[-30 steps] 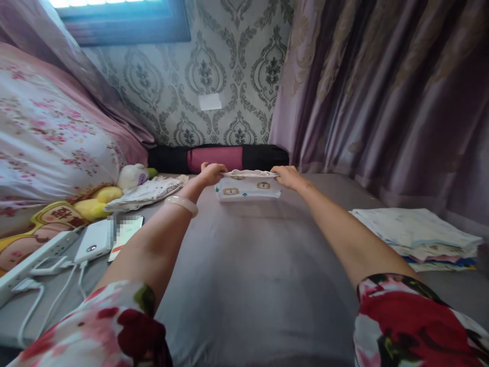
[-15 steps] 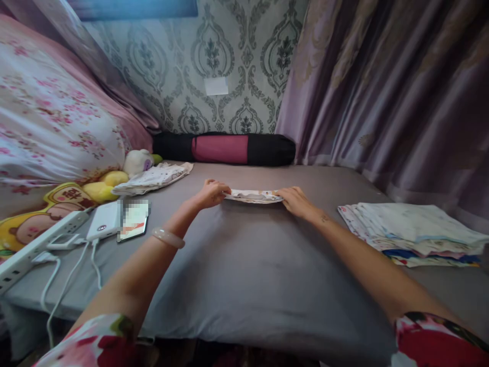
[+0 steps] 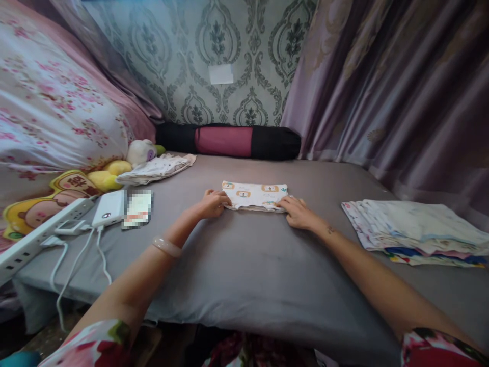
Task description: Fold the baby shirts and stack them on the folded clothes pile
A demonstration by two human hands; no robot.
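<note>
A small folded white cloth [image 3: 255, 194] printed with little bear pictures lies flat on the grey bed sheet [image 3: 244, 265]. My left hand [image 3: 211, 203] pinches its near left corner, fingers closed on the fabric. My right hand [image 3: 298, 211] grips the near right corner the same way. A pale bangle sits on my left wrist. Both forearms stretch forward from floral sleeves.
A stack of folded cloths [image 3: 414, 230] lies at the right. At the left are a power strip [image 3: 34, 237], a white power bank [image 3: 109, 209], a phone [image 3: 138, 209], plush toys [image 3: 114, 171] and another folded cloth [image 3: 156, 168]. A black-and-pink bolster [image 3: 229, 141] lies by the wall; curtains hang at the right.
Both hands have drawn the cloth toward me and laid it down flat, folded, on the sheet. The view has pulled back, showing the bed's near edge.
</note>
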